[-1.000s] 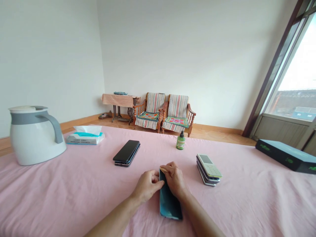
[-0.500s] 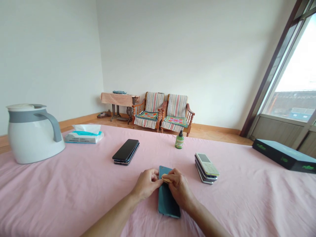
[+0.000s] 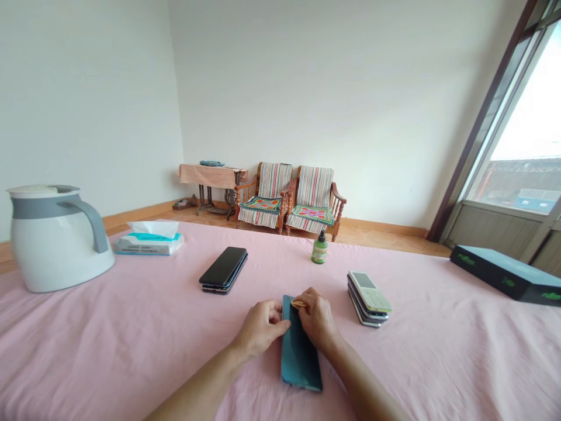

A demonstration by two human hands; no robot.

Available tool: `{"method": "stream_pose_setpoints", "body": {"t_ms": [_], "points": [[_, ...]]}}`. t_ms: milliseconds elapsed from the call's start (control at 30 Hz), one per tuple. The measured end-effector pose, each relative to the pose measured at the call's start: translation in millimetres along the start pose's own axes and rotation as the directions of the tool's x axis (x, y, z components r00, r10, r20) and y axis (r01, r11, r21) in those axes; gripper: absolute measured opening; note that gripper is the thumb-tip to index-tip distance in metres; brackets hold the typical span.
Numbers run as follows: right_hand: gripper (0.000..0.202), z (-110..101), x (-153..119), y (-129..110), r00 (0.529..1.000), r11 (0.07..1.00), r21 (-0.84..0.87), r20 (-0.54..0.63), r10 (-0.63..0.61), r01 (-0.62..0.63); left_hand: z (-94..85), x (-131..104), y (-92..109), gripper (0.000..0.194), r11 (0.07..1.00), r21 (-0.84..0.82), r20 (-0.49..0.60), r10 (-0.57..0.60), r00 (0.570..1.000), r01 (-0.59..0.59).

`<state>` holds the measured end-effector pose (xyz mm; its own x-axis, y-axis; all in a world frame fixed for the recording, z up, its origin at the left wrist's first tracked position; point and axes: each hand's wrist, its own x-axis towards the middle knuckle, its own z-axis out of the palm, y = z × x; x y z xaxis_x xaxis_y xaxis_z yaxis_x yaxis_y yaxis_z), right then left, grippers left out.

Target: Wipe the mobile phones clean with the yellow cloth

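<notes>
A blue-green phone (image 3: 300,362) lies on the pink cloth in front of me, its top end pointing away. My left hand (image 3: 262,327) grips the phone's upper left edge, thumb on its face and fingers curled at the side. In my right hand (image 3: 316,320), a small yellowish cloth or pad (image 3: 298,304) is pinched against the phone's upper end. The right fingers partly cover it. Left of the hands sits a stack of dark phones (image 3: 223,268). To the right, several phones are piled with a white keypad phone (image 3: 369,290) on top.
A green bottle (image 3: 319,248) stands beyond the hands. At the left are a white and grey jug (image 3: 56,245) and a tissue pack (image 3: 149,241). A black box (image 3: 504,278) lies at the far right. Two chairs (image 3: 309,196) stand past the table.
My right hand has moved the yellowish piece up towards the phone's top end, away from my left thumb. The left hand stays at the phone's edge.
</notes>
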<state>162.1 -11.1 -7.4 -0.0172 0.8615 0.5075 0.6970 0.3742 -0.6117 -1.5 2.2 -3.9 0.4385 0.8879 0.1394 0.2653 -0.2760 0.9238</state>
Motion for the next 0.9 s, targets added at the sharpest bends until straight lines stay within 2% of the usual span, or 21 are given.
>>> {"method": "stream_pose_setpoints", "body": {"t_ms": [167, 300, 533, 733, 900], "points": [[0.035, -1.6, 0.1, -0.1, 0.999, 0.999, 0.018, 0.022, -0.031, 0.031, -0.1, -1.0, 2.3, 0.023, 1.000, 0.009, 0.002, -0.005, 1.000, 0.005], [0.034, -4.2, 0.4, 4.2, 1.000, 1.000, 0.006, 0.007, -0.005, 0.005, -0.4, -1.8, 3.7, 0.023, 1.000, 0.027, 0.002, -0.010, 1.000, 0.010], [0.032, 8.7, 8.7, -8.7, 1.000, 1.000, 0.009, 0.011, -0.022, 0.022, -0.4, -2.5, 3.3, 0.025, 0.999, 0.049, 0.007, -0.011, 1.000, 0.011], [0.033, 3.7, 8.4, -2.4, 1.000, 1.000, 0.011, -0.007, 0.010, -0.010, -0.3, -2.4, 3.8, 0.023, 0.998, 0.056, 0.014, -0.007, 1.000, 0.006], [0.037, 8.5, 5.8, -8.3, 0.998, 0.998, 0.046, 0.034, -0.046, 0.045, 0.6, -2.0, 1.3, 0.027, 0.998, 0.055, -0.005, -0.010, 1.000, 0.010]]}}
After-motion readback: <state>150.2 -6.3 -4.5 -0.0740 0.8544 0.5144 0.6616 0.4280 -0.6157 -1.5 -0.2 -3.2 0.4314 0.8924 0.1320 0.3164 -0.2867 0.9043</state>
